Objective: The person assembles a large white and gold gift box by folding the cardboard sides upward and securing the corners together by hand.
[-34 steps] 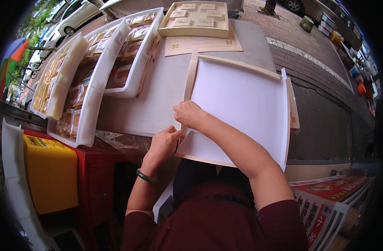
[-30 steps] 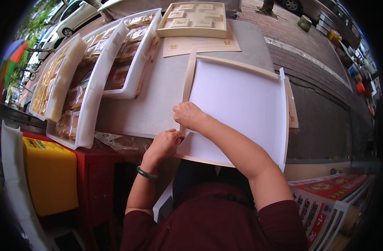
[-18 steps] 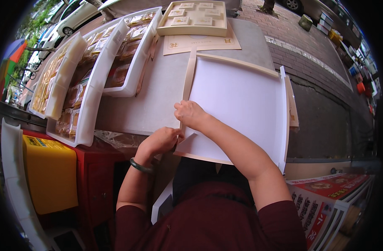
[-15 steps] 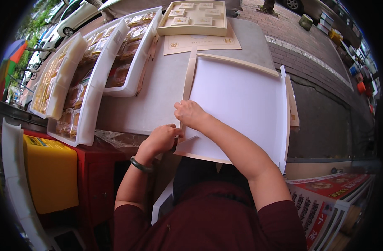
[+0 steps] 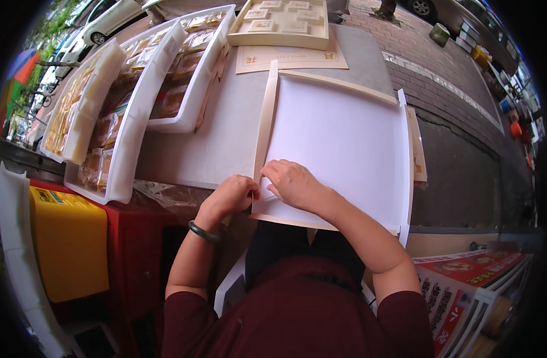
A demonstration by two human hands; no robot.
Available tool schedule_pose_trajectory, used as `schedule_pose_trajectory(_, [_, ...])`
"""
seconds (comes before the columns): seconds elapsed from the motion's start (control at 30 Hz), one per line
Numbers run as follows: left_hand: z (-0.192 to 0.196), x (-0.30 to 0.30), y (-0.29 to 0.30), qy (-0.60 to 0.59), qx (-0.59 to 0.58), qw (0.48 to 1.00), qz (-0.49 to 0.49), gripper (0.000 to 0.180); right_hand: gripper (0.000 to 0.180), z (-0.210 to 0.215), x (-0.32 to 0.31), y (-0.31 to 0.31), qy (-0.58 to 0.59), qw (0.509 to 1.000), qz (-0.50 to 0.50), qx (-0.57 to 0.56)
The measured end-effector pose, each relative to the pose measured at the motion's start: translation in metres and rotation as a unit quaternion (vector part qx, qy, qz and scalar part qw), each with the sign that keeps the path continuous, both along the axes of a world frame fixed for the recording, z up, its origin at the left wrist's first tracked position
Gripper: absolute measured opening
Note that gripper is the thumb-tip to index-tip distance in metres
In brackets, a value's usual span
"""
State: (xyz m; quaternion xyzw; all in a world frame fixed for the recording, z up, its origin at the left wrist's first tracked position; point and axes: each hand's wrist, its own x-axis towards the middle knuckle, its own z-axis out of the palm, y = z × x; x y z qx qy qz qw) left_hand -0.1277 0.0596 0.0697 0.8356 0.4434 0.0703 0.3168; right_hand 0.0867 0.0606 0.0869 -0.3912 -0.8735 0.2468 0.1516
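A large shallow cardboard tray [image 5: 339,143], white inside with cream edges, lies in front of me, its near edge reaching over my lap. The left wall stands up as a narrow cream strip, with a loose end flap sticking out at its far corner. My left hand [image 5: 236,194], a dark bangle on its wrist, pinches that wall from outside near the close left corner. Across the tray comes my right forearm, and my right hand [image 5: 292,184] grips the same wall from inside, fingers bent over its edge. Part of the near corner is hidden by my fingers.
Several white plastic bins [image 5: 130,125] with wrapped pastries stand on the left. At the far side a cream box [image 5: 279,27] with small square pieces rests on a printed cream card [image 5: 249,62]. A yellow bin [image 5: 67,244] stands at lower left, and brick pavement [image 5: 417,89] lies beyond the table.
My right hand has slid down along the left wall toward me and now sits further inside the tray. The left hand has hardly moved.
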Motion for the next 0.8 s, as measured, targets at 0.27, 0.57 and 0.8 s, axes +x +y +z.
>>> schedule_pose_trajectory(0.27, [0.003, -0.001, -0.002, -0.035, -0.023, 0.999, 0.020, 0.016, 0.038, -0.006, 0.018, -0.064, 0.061, 0.996, 0.003, 0.060])
schedule_pose_trajectory(0.57, [0.010, 0.003, 0.006, -0.014, -0.059, 0.998, -0.021, 0.011, 0.042, 0.007, 0.042, -0.104, 0.027, 0.993, -0.062, 0.100])
schedule_pose_trajectory(0.8, [0.023, -0.004, -0.010, -0.007, -0.071, 0.996, 0.052, 0.015, 0.028, 0.023, 0.134, -0.125, 0.055, 0.951, -0.273, 0.137])
